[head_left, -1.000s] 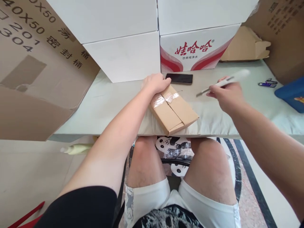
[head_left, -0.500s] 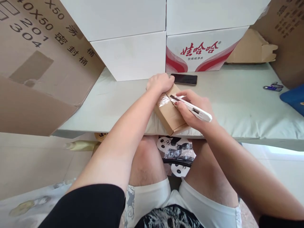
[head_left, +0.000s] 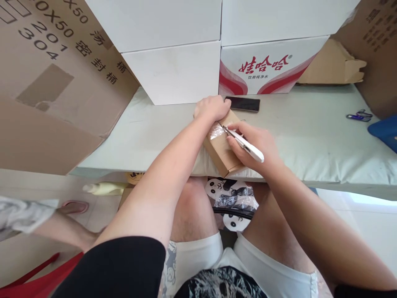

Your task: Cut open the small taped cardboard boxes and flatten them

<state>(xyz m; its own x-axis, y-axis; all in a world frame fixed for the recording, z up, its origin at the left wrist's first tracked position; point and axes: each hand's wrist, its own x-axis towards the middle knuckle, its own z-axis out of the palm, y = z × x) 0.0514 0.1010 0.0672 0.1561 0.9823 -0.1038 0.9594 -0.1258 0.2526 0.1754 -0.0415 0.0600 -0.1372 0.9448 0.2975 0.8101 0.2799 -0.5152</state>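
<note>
A small brown cardboard box [head_left: 222,154] lies at an angle on the pale green covered surface near its front edge, with clear tape [head_left: 216,130] across its top. My left hand [head_left: 214,108] grips the box's far end, its fingers curled over the edge and partly hidden. In my right hand [head_left: 259,145] is a white utility knife [head_left: 252,151], held like a pen, its tip at the taped top of the box. A black phone [head_left: 245,104] lies flat just behind the box, close to my left hand.
White cartons [head_left: 173,76] and a red-printed carton [head_left: 263,68] stand along the back. A large brown carton [head_left: 46,111] stands left. Purple-blue small items [head_left: 359,116] and a blue object [head_left: 384,130] lie right. Another person's limb [head_left: 66,229] and red material [head_left: 52,273] show lower left.
The knife's handle has swung a little left and down, its tip staying on the taped top. My left hand keeps its grip. Another person's limb and red material have come in at lower left.
</note>
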